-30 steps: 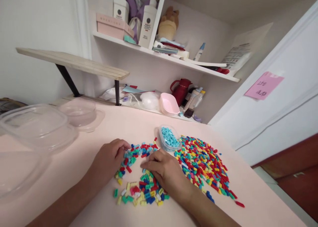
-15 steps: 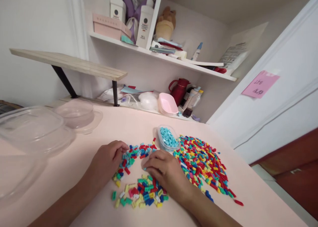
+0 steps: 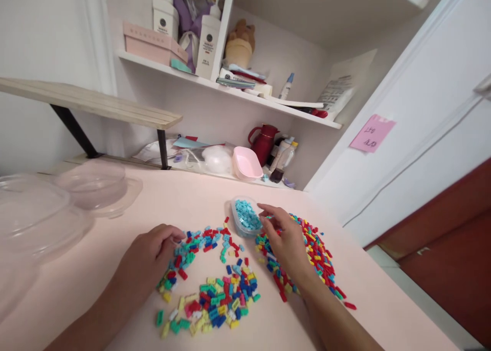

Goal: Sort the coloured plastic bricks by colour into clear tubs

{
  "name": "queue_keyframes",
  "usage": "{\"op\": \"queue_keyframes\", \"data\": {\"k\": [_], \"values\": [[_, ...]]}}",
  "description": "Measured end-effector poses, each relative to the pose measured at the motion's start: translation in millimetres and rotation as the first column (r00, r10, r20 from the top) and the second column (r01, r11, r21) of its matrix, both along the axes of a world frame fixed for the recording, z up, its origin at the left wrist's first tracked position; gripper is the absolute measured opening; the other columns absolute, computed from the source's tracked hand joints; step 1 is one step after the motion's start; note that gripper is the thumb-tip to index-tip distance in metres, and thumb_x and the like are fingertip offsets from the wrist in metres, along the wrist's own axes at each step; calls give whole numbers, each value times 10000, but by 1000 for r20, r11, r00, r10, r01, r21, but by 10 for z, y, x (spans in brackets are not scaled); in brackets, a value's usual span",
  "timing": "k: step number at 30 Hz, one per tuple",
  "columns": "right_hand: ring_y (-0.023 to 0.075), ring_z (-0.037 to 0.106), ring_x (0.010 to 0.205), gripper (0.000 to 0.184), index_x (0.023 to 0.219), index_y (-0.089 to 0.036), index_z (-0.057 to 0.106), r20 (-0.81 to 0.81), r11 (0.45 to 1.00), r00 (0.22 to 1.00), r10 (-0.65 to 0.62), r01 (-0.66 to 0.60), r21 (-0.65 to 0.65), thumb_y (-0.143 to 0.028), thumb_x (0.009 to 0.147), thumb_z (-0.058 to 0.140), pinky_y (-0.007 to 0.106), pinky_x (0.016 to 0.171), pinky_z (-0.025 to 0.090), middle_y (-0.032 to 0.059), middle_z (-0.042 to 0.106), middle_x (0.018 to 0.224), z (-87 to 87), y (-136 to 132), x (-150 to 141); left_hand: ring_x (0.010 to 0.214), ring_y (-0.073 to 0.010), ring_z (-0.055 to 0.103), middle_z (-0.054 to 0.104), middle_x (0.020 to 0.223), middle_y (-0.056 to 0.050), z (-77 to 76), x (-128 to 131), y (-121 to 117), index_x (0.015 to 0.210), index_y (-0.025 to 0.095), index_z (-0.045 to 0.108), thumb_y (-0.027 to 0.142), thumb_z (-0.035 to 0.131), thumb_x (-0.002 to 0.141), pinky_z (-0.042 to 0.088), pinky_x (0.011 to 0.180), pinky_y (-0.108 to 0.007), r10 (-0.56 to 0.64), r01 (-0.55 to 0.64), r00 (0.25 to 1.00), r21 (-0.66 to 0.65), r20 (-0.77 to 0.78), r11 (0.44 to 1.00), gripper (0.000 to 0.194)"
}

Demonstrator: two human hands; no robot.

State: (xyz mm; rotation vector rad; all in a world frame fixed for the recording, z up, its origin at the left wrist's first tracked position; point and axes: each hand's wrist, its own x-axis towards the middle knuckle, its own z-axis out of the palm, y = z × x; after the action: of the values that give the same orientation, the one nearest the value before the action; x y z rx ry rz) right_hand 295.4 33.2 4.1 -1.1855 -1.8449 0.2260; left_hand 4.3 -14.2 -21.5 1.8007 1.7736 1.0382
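A small clear tub [image 3: 233, 219] of light-blue toy bricks [image 3: 246, 215] stands on the pink tabletop. My right hand [image 3: 286, 238] is at the tub's right rim, its thumb and fingertips apart, with nothing visible between them. Beneath and beyond that hand spreads a large heap of mixed-colour bricks [image 3: 320, 254]. My left hand [image 3: 149, 256] rests at the left edge of a scattered band of blue, red and green bricks [image 3: 190, 246]. Its fingers are curled together, hiding whatever is in them. Closer to me lies a looser mixed pile of bricks [image 3: 220, 302].
Clear plastic containers [image 3: 94, 184] stand at the left of the table. Behind are a wooden riser [image 3: 126, 110] on black legs, a pink tub [image 3: 247, 162], a red jug [image 3: 264, 142] and bottles [image 3: 284, 159]. A white shelf [image 3: 264, 99] crosses above.
My right hand has moved from the loose bricks, away from me and rightward, to the tub's rim, and its fingers have spread. My left hand stays curled by the bricks. The view has shifted slightly.
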Motion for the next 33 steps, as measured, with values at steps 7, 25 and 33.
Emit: {"op": "queue_keyframes", "data": {"k": [7, 25, 33], "values": [[142, 661, 757, 211, 981, -232, 733, 150, 957, 953, 261, -235, -172, -163, 907, 549, 235, 703, 476, 16, 738, 901, 159, -206, -104, 741, -190, 729, 762, 881, -13, -90, -46, 21, 886, 260, 690, 367, 431, 841, 558, 622, -257, -12, 13, 999, -23, 51, 1000, 284], [125, 628, 748, 156, 841, -244, 710, 421, 836, 761, 494, -282, -471, -119, 793, 630, 204, 689, 419, -23, 702, 888, 98, -243, -100, 802, -192, 726, 762, 879, -7, -56, -9, 11, 868, 273, 692, 388, 416, 850, 560, 676, -259, -11, 11, 1000, -1, 12, 1000, 300], [142, 644, 805, 212, 897, -275, 738, 382, 828, 773, 507, -312, -466, -113, 801, 639, 220, 726, 440, -17, 711, 932, 110, -264, -108, 798, -202, 718, 765, 883, -13, 1, 6, -9, 873, 270, 694, 379, 414, 852, 556, 697, -288, -6, 6, 1000, -14, 2, 1000, 301]]}}
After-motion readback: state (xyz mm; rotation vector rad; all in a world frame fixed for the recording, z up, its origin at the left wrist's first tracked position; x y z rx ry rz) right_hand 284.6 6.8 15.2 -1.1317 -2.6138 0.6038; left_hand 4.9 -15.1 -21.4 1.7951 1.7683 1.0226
